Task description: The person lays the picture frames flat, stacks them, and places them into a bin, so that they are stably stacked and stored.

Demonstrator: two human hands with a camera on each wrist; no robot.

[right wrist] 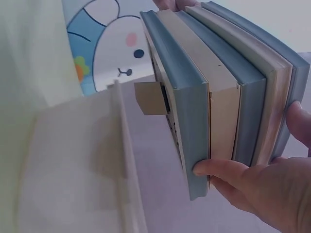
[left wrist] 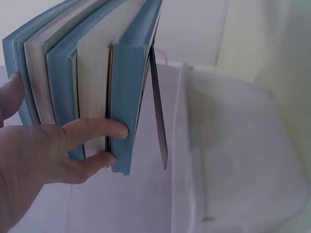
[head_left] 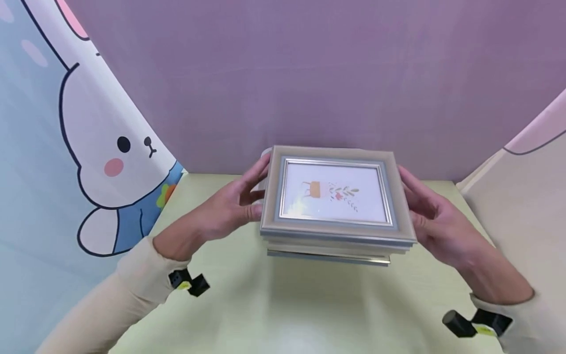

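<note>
A stack of several picture frames [head_left: 339,238], blue-grey and cream, is held level between both hands. The top one shows a print [head_left: 331,191] of a potted plant lying sideways behind its glazing. My left hand [head_left: 223,209] grips the left side, thumb near the top and fingers lower on the edges. On the opposite side, my right hand [head_left: 446,223] holds the stack the same way. From the bottom frame a stand flap [left wrist: 159,116] hangs out, also visible in the right wrist view. Most of the lower frames' faces are hidden.
Beneath and behind the stack is a white plastic bin [left wrist: 243,145], its rim close to the stand flap. A pale green tabletop [head_left: 221,295] spreads below. A purple backdrop [head_left: 309,73] rises behind, with a rabbit-print cloth [head_left: 97,147] on the left.
</note>
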